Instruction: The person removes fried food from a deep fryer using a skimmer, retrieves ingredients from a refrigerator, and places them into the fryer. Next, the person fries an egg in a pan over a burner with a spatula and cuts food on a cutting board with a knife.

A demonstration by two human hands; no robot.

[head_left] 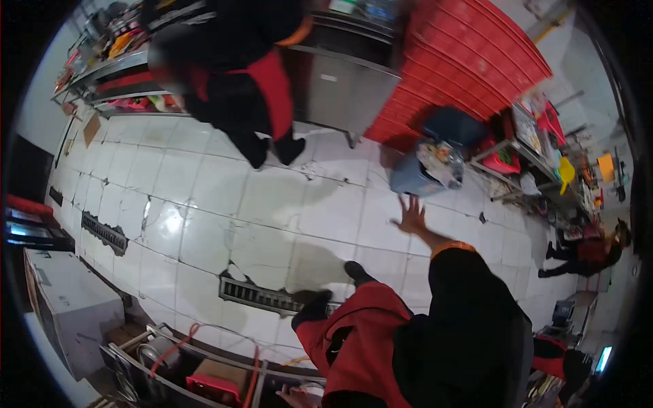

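My right hand [412, 216] reaches out over the tiled floor with its fingers spread and nothing in it. An orange cuff and a black sleeve follow behind it. Nearest to its fingertips is a grey-blue bin [411, 173] heaped with waste, its dark lid [454, 126] tipped back. At the lower edge of the view, my left hand [296, 396] shows only in part, beside the shelving unit. Something pale and rounded [313, 390] lies against it; its grip is too dim to make out.
Red stacked crates [456, 64] rise behind the bin. A person [238, 75] stands at a steel counter [350, 92]; another person [592, 251] is far right. Floor drain grates [255, 295] cross the tiles. A white box [75, 306] and shelving [183, 364] line the near side.
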